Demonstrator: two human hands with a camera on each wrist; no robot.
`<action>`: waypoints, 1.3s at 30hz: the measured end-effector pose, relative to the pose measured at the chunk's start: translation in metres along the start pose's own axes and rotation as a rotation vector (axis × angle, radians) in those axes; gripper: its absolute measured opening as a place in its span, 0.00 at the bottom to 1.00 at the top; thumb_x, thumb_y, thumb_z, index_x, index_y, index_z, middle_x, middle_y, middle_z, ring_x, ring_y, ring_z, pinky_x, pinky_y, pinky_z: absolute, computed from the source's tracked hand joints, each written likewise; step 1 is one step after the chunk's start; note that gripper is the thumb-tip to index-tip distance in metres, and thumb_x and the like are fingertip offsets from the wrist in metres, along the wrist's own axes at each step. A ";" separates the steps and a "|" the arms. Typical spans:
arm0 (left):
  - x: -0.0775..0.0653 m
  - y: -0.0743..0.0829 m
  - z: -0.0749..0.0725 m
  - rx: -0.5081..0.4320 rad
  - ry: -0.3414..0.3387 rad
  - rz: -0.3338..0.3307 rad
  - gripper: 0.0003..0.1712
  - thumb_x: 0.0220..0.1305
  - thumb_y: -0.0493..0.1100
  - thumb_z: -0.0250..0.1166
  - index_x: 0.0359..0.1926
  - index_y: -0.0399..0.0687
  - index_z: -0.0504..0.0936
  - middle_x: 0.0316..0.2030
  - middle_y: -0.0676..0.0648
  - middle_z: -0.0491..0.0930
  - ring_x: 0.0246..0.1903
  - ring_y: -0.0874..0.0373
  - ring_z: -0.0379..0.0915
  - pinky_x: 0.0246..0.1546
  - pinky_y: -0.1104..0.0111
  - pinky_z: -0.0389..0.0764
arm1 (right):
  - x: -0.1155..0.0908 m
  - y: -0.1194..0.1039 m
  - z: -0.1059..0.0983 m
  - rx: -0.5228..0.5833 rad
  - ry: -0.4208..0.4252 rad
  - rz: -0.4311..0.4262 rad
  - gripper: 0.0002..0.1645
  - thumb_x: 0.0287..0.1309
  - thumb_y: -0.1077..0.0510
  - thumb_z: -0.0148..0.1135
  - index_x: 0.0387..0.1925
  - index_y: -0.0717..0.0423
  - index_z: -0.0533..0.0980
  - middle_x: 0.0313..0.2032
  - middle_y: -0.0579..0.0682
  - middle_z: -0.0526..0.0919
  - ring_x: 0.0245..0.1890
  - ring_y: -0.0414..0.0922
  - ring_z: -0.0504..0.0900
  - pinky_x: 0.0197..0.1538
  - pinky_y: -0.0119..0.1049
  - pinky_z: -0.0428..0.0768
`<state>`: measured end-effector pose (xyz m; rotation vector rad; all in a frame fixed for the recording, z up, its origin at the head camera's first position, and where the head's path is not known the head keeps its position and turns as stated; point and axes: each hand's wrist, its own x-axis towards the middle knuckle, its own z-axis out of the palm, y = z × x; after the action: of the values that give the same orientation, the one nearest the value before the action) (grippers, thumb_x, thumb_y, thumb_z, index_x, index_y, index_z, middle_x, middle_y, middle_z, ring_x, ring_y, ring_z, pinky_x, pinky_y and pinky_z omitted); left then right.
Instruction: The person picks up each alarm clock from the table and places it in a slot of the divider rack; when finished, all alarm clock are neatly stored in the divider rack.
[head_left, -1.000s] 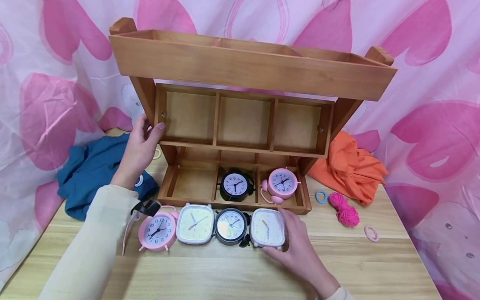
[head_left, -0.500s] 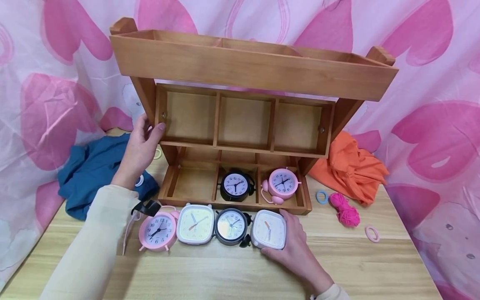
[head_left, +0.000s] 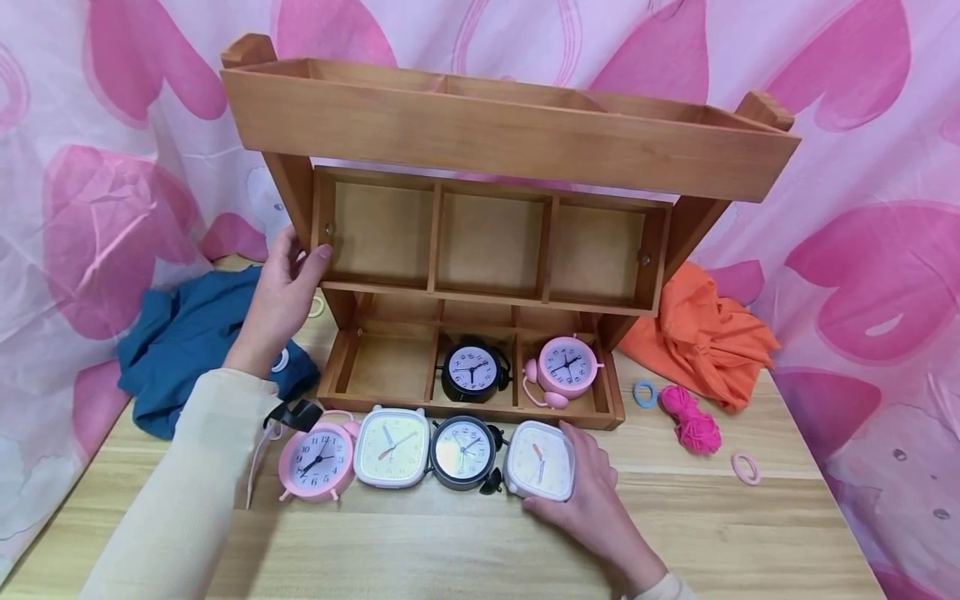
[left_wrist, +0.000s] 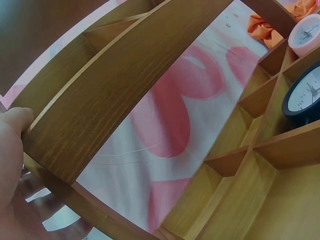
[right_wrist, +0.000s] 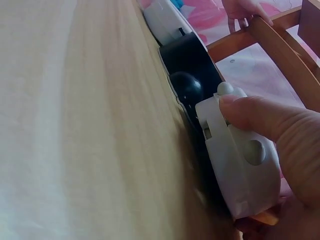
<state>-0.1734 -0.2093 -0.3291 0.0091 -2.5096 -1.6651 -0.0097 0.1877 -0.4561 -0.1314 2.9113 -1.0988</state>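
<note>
My left hand (head_left: 281, 292) grips the left end of the middle tier of a wooden shelf rack (head_left: 510, 133), thumb over its front edge. In the left wrist view the thumb (left_wrist: 17, 119) lies on the tier's corner. My right hand (head_left: 592, 492) holds a white square alarm clock (head_left: 540, 461) by its right side, and the clock is slightly tilted. The right wrist view shows the thumb on the casing of this white clock (right_wrist: 242, 155). Left of it, in a row, lie a black alarm clock (head_left: 462, 452), another white clock (head_left: 392, 447) and a pink alarm clock (head_left: 317, 461).
In the rack's bottom tier sit a black clock (head_left: 472, 371) and a pink clock (head_left: 564, 367). A blue cloth (head_left: 195, 342) lies left, an orange cloth (head_left: 701, 342) right. Pink yarn (head_left: 692, 421), a blue ring (head_left: 644, 394) and a pink ring (head_left: 746, 468) lie on the table.
My right hand has shifted the white clock slightly right, away from the black one, and tilted it a little. The left hand keeps its hold on the rack.
</note>
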 end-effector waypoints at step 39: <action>0.001 -0.002 0.001 -0.003 0.003 0.010 0.37 0.72 0.65 0.48 0.76 0.68 0.46 0.76 0.52 0.52 0.76 0.46 0.49 0.69 0.44 0.61 | 0.131 -0.133 0.008 0.123 -0.213 -0.258 0.61 0.38 0.39 0.80 0.73 0.44 0.60 0.66 0.47 0.69 0.67 0.50 0.64 0.71 0.56 0.60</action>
<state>-0.1747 -0.2091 -0.3310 -0.0011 -2.5008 -1.6646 -0.1303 0.0712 -0.3733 -0.5964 2.6828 -1.2090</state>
